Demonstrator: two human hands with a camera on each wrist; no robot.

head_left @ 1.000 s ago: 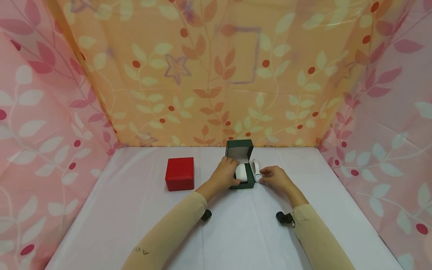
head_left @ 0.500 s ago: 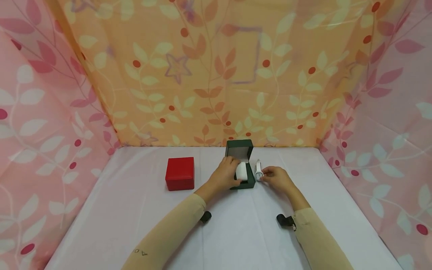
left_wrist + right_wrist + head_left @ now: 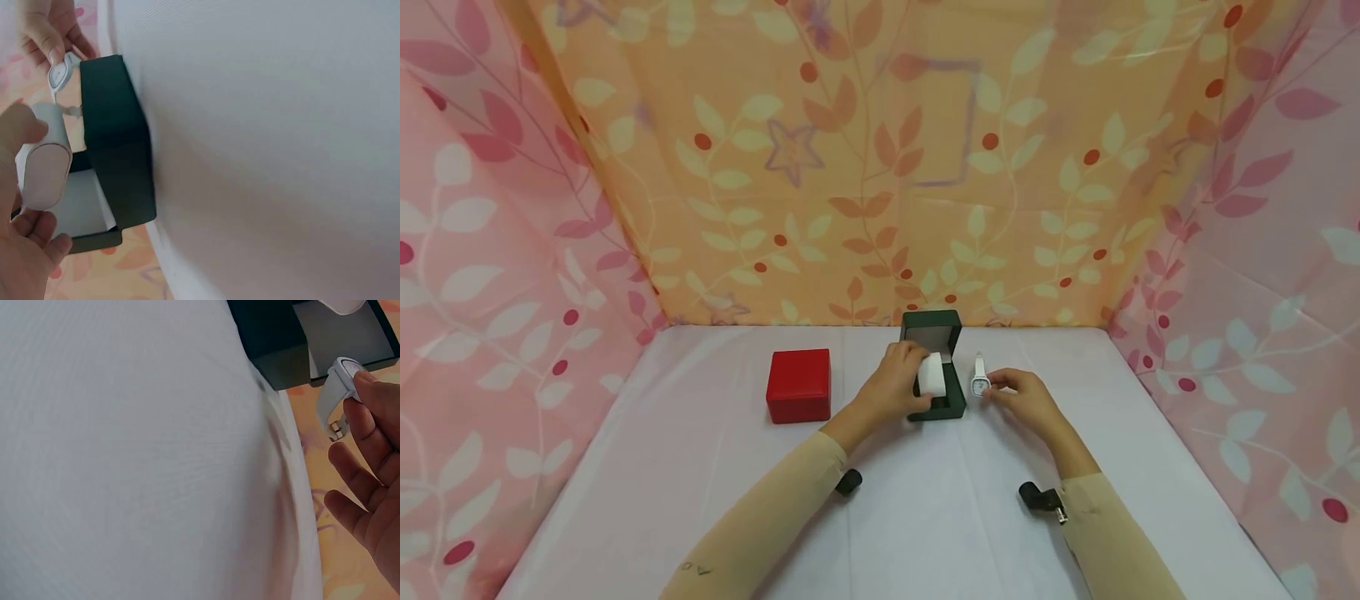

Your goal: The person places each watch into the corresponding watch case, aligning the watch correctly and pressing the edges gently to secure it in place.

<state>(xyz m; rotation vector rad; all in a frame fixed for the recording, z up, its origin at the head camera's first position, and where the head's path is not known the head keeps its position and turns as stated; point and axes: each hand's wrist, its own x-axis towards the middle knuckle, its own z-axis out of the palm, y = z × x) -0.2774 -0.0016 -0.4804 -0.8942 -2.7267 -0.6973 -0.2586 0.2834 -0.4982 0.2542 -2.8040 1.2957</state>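
A dark green watch box (image 3: 957, 392) stands on the white cloth with its lid (image 3: 932, 320) raised at the back. My left hand (image 3: 895, 379) pinches a white watch cushion (image 3: 932, 375) between thumb and fingers; the left wrist view shows the cushion (image 3: 47, 169) tilted above the box, its flat oval end toward the camera. To the right of the box, my right hand (image 3: 1024, 398) holds a white wristwatch (image 3: 980, 379) by its case. In the right wrist view thumb and index finger pinch the watch (image 3: 340, 381), while its strap and buckle hang down and the other fingers stay spread.
A closed red box (image 3: 800, 386) sits on the white tablecloth (image 3: 917, 517) to the left. Floral curtains (image 3: 865, 167) enclose the back and both sides. A black wrist camera (image 3: 1039, 497) juts from the right sleeve, another from the left one.
My left hand has lifted the white cushion up from its seat in the green box. The watch in my right hand has shifted slightly right, away from the box, and turned more upright.
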